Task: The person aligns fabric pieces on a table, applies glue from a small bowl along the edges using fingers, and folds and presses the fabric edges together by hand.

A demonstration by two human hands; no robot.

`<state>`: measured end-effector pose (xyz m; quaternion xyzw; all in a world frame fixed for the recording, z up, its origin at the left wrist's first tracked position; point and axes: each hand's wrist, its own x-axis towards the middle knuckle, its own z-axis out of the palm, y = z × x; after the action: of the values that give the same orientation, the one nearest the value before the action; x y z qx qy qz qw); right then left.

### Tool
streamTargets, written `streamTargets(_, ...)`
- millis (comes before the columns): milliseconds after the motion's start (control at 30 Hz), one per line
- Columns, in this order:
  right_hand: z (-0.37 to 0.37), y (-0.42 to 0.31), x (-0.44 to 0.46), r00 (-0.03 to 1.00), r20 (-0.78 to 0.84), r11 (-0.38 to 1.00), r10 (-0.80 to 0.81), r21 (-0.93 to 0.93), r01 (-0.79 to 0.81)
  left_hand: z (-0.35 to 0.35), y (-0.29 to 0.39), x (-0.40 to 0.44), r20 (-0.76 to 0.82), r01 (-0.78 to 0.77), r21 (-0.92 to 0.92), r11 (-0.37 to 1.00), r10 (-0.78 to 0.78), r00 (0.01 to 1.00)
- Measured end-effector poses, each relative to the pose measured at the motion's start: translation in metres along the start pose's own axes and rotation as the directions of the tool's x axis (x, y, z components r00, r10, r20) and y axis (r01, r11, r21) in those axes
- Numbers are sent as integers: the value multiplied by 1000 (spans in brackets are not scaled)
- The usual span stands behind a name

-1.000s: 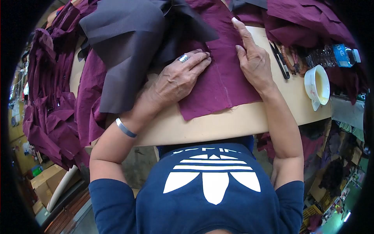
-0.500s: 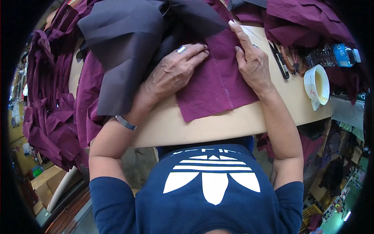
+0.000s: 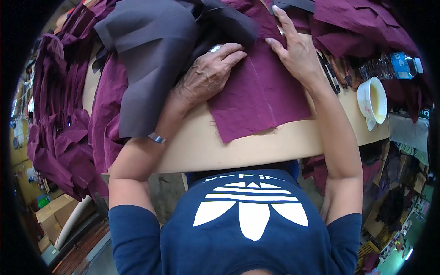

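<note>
Maroon cloth [image 3: 261, 96] with a lengthwise seam lies on the table, its frayed lower edge towards me. My left hand [image 3: 211, 73], with a ring and a bracelet, has its fingers closed on this cloth beside the seam. Dark grey fabric [image 3: 151, 50] is bunched against that hand and drapes over the forearm. At the cloth's right edge, my right hand [image 3: 298, 55] is open, thumb and fingers apart, with nothing held. Whether its fingertips touch the cloth I cannot tell.
Right of my right hand on the table [image 3: 192, 151] are black-handled tools [image 3: 331, 75], a white cup [image 3: 371, 103] and a plastic bottle [image 3: 396, 66]. Maroon fabric [image 3: 59, 119] hangs in folds at the left; more [image 3: 362, 27] is heaped at the upper right.
My right hand has moved up and its fingers have spread. My left hand has shifted up slightly. The grey fabric has moved back from the right hand since half a second ago.
</note>
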<state>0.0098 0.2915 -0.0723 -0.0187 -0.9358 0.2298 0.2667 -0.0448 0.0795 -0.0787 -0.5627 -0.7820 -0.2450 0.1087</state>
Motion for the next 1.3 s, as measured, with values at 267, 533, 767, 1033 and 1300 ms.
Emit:
streamTargets(267, 14, 2, 0, 998, -48, 984, -28, 172, 36, 0, 0, -1, 48, 46, 68, 997, -50, 998)
streamTargets(533, 15, -2, -3, 999, -17, 967, 35, 254, -29, 3, -15, 7, -19, -14, 61, 998, 15, 1000)
streamTargets(767, 15, 1, -2, 999, -38, 969, -12, 246, 21, -3, -17, 9, 18, -72, 19, 997, 71, 997)
streamTargets(1033, 8, -17, 34, 959, 150, 970, 239, 3, -242, 8, -25, 14, -102, 44, -56, 997, -49, 994)
streamTargets(1300, 31, 2, 25, 992, -126, 985, -9, 171, 30, 10, -26, 10, -74, 72, -40, 997, -74, 994)
